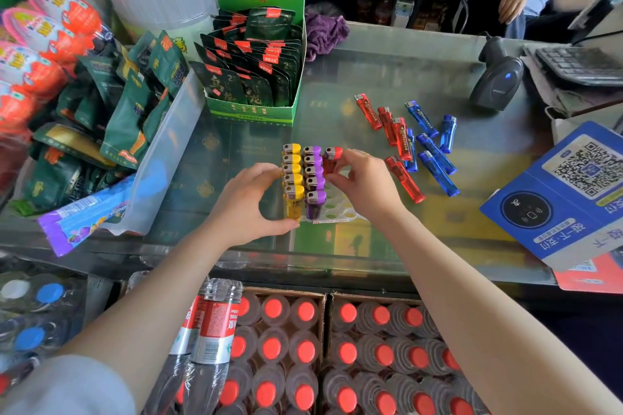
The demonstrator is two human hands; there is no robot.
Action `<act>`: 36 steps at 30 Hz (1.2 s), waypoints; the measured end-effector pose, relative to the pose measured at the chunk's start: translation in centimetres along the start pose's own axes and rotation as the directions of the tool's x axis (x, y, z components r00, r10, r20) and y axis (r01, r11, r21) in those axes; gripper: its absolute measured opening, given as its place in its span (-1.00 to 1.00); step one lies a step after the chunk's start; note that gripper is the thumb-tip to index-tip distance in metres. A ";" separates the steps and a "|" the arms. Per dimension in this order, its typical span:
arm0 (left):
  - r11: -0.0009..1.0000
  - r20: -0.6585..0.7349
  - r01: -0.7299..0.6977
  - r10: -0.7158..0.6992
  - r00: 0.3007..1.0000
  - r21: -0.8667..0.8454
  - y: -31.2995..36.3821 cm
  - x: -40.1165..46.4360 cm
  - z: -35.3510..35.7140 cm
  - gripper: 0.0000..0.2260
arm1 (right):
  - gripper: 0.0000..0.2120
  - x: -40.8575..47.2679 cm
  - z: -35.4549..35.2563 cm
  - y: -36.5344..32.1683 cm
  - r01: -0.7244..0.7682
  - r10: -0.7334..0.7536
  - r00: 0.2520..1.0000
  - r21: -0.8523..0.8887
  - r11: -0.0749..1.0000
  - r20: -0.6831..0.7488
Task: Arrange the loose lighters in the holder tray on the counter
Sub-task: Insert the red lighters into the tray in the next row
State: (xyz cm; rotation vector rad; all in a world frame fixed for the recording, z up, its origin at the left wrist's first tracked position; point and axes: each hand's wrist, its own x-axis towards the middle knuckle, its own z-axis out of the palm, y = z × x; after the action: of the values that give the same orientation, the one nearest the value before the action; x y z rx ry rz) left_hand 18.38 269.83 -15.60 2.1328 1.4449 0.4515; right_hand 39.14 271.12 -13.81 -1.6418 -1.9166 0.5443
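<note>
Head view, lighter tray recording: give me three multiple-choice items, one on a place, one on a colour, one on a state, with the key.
1. Where do the loose lighters lie relative to the holder tray?
A. On the counter to its right
B. On the keyboard
C. In the green snack box

2. What colours are the two full rows standing in the tray?
A. Green and orange
B. Yellow and purple
C. Blue and white

3. What is the right hand doing?
A. Resting flat on the counter
B. Holding a bottle
C. Pinching a red lighter at the tray

Key: 1 A, the loose red lighters and loose blue lighters lie on the glass right of the tray. 2 B, the yellow row stands beside the purple row. 3 C, its fingers close around the red lighter next to the purple row.
</note>
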 end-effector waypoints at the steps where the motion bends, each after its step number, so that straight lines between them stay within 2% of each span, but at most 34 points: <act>1: 1.000 0.003 -0.004 0.004 1.000 0.003 0.0 0.0 0.0 -0.27 | -0.85 -0.1 0.1 0.1 -0.007 0.007 1.000 -0.012 1.000 -0.004; 9: 1.000 0.001 -0.013 0.013 1.000 0.009 -0.1 0.0 0.0 -0.28 | -0.81 -0.2 0.1 -0.8 -0.092 0.093 0.996 -0.119 0.989 0.002; 13: 0.999 0.006 -0.012 0.011 1.000 0.034 0.1 0.0 0.0 -0.27 | -0.78 -0.9 -0.6 -0.6 -0.033 0.037 0.999 -0.162 0.986 0.023; 16: 0.998 0.020 -0.010 0.009 1.000 0.067 0.3 0.0 0.1 -0.24 | -0.80 -2.0 -2.2 1.3 -0.049 0.026 0.992 -0.184 0.982 -0.127; 19: 0.997 0.020 -0.010 0.009 1.000 0.079 0.3 -0.2 0.1 -0.23 | -0.78 -3.6 -3.1 3.8 -0.225 0.141 0.952 -0.305 0.926 -0.273; 21: 0.997 0.016 -0.013 0.012 1.000 0.077 0.3 -0.2 0.0 -0.23 | -0.75 -4.6 -3.2 5.0 -0.290 0.201 0.943 -0.356 0.888 -0.266; 26: 0.997 0.013 -0.007 0.006 1.000 0.082 0.4 -0.2 0.0 -0.26 | -0.76 -4.7 -3.5 5.2 -0.289 0.216 0.952 -0.396 0.872 -0.218; 29: 0.997 0.013 -0.004 0.003 1.000 0.082 0.6 -0.3 -0.1 -0.26 | -0.90 -4.1 -3.6 4.8 -0.232 0.154 0.970 -0.515 0.825 -0.190; 31: 0.996 0.013 0.000 -0.002 1.000 0.085 0.7 -0.3 -0.1 -0.29 | -0.86 -3.7 -3.7 4.2 -0.178 0.126 0.984 -0.581 0.795 -0.128; 33: 0.996 0.013 0.001 -0.003 1.000 0.093 0.7 -0.3 -0.1 -0.30 | -0.82 -3.3 -3.8 3.7 -0.185 0.150 0.983 -0.556 0.811 -0.108; 34: 0.995 0.014 0.002 -0.003 1.000 0.098 0.7 -0.3 -0.1 -0.29 | -0.82 -3.2 -4.0 3.4 -0.208 0.162 0.978 -0.488 0.848 -0.135; 36: 0.995 0.011 -0.006 0.005 1.000 0.099 0.5 -0.3 0.0 -0.27 | -0.81 -3.4 -4.2 2.6 -0.225 0.175 0.961 -0.234 0.946 -0.215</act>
State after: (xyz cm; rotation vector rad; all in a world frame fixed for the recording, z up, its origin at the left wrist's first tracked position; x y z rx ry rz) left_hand 18.64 269.41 -15.27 2.2136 1.4840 0.3776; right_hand 44.16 267.97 -12.67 -1.9917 -1.7450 0.2086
